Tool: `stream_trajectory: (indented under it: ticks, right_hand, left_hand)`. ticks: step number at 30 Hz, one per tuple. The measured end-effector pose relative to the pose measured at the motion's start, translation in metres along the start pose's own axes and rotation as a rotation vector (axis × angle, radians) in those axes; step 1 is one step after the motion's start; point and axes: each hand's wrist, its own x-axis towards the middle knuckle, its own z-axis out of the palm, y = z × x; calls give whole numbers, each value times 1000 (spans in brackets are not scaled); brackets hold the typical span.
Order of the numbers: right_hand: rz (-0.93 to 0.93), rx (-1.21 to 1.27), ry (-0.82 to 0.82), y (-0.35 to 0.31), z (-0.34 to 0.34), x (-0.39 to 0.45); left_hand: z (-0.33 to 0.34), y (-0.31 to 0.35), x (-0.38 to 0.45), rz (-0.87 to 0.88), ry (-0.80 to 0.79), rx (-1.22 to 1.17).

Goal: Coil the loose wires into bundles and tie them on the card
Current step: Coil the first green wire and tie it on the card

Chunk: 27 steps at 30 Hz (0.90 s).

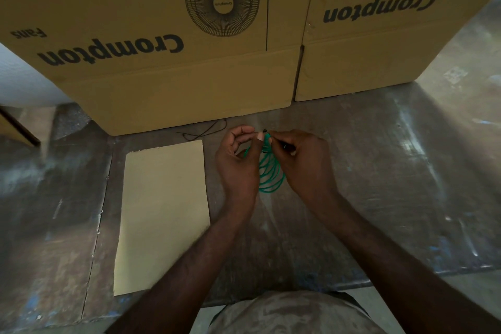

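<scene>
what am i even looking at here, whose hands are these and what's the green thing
This is one picture from a camera worn on a person's head, looking forward and down, so the arms reach in from the bottom. No machine is involved. The left hand and right hand together hold a coil of green wire, pinching something small and dark at its top, probably a tie. To the left, a plain tan card lies flat on the worn grey work surface. A thin dark wire lies loose just beyond the card. Two large cardboard boxes printed with a fan stand behind.

Dim, soft-focus view with wide-angle bowing at the edges and pale glare on the worn table (406, 160)
</scene>
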Motion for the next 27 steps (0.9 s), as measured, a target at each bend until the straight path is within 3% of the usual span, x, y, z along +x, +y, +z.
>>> stream_trajectory:
  ticks: [4, 7, 14, 17, 19, 23, 27]
  right_hand:
    - [7, 19, -4, -2, -3, 2]
    - [135, 98, -47, 4, -3, 9]
    - [552, 761, -338, 14, -22, 21]
    - [718, 898, -410, 18, -24, 23]
    - [701, 817, -425, 20, -27, 25]
    - [372, 455, -377, 16, -35, 32]
    - [343, 506, -463, 3, -40, 46]
  left_hand:
    - [0, 1, -3, 85, -74, 84]
    - [-2, -1, -2, 102, -120, 95]
    - [-12, -8, 6, 101, -314, 134]
    - [-16, -11, 8, 14, -383, 96]
    - [-19, -13, 8, -31, -408, 75]
    - [-26, -11, 6, -75, -455, 60]
    - [-27, -2, 7, -50, -511, 39]
